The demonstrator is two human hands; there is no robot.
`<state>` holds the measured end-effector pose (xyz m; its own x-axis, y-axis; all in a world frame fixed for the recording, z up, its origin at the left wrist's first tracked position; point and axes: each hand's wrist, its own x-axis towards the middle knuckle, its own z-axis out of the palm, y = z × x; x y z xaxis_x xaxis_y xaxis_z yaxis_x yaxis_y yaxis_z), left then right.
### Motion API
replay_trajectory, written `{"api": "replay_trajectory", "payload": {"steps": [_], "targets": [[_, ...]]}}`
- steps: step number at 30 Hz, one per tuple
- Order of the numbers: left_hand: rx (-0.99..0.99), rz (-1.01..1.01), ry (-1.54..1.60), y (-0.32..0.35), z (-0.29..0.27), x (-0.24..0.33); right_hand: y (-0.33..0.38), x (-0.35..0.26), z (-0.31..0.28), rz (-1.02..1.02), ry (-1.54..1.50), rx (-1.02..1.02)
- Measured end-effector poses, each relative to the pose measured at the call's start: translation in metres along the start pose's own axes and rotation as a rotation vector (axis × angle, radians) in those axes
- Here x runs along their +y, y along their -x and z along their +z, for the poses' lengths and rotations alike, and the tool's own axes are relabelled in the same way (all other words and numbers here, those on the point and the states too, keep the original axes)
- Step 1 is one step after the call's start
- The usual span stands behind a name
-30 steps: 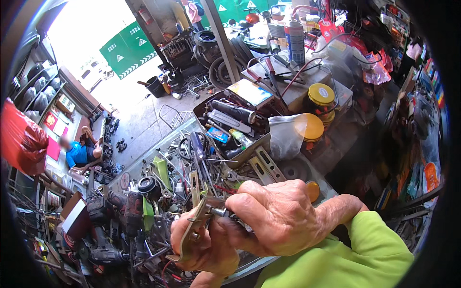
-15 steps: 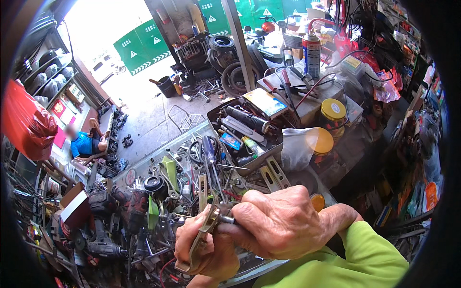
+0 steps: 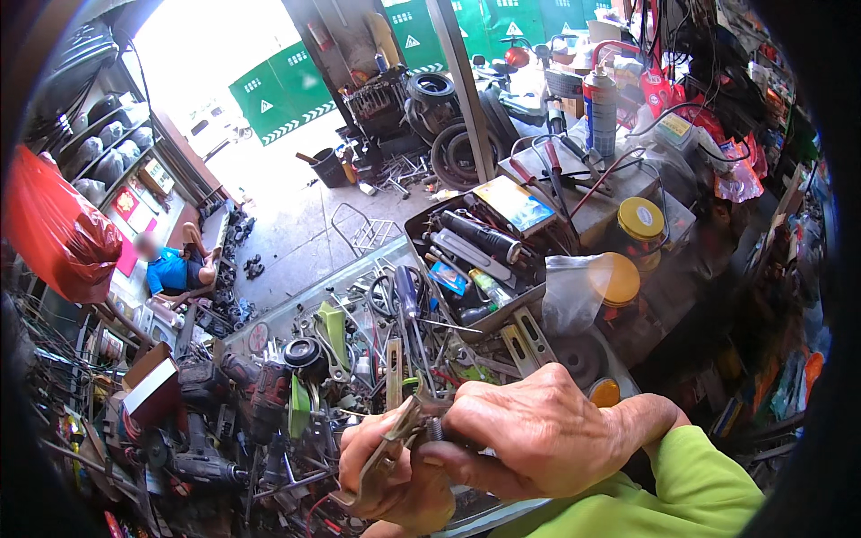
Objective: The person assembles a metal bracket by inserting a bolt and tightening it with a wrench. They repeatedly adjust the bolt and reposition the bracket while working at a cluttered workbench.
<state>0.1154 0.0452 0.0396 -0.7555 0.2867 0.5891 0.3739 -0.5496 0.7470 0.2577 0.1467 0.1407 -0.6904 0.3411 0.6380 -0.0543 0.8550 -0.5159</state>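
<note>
Right hand: my right hand (image 3: 529,430) is curled shut, its fingers (image 3: 466,462) wrapped round a small dark part at the end of the metal bracket (image 3: 386,453), thumb pressing in so the part cannot turn loose
Left hand: my left hand (image 3: 395,480) sits underneath, fingers closed round the lower end of the bracket, cupping it from below so the other hand has something firm to work against
Metal bracket: a bent, worn flat piece, tilted from lower left up to the right, held up off the counter (image 3: 296,309) and close to me, I judge so I can see the joint well
What the dark part is: too hidden by my fingers to say
Sleeve: the lime green sleeve (image 3: 664,493) runs in from the lower right
Just beyond my hands: screwdrivers (image 3: 408,305), loose steel strips and a green plastic piece (image 3: 336,327) lie in a heap on the counter, all within reach
Left of the heap: dark cordless drills (image 3: 260,394) lying on their sides
Further back: an open metal tool tray (image 3: 475,260) full of tubes and tools, then a yellow-lidded jar (image 3: 641,229) and a spray can (image 3: 599,108) standing upright
Far off: a seated person in a blue top (image 3: 175,267) by the bright doorway, well apart from me
</note>
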Motion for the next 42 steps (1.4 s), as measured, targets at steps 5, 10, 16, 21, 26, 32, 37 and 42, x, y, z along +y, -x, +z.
{"api": "replay_trajectory", "payload": {"steps": [5, 10, 16, 21, 26, 32, 37, 42], "targets": [[-0.094, 0.119, -0.048, -0.018, 0.021, 0.023, -0.008, 0.002, 0.000, 0.126, -0.228, -0.005], [-0.162, 0.223, -0.444, -0.021, 0.023, 0.018, -0.002, 0.009, 0.006, 0.092, -0.224, 0.177], [-0.263, 0.087, -0.298, -0.023, 0.028, 0.027, -0.009, 0.016, 0.015, -0.148, -0.081, 0.302], [-0.104, -0.146, 0.028, -0.023, 0.027, 0.010, -0.010, 0.011, 0.006, -0.055, -0.063, 0.326], [-0.022, -0.232, 0.173, -0.037, 0.046, 0.036, -0.010, 0.011, 0.004, -0.068, -0.075, 0.278], [-0.129, -0.303, 0.188, -0.036, 0.038, 0.034, -0.010, 0.012, 0.006, 0.039, -0.325, 0.217], [-0.113, -0.282, 0.290, -0.032, 0.036, 0.029, -0.009, 0.011, 0.009, 0.042, -0.285, 0.202], [-0.155, -0.256, 0.287, -0.030, 0.034, 0.025, -0.008, 0.017, 0.015, -0.117, -0.103, 0.283]]}}
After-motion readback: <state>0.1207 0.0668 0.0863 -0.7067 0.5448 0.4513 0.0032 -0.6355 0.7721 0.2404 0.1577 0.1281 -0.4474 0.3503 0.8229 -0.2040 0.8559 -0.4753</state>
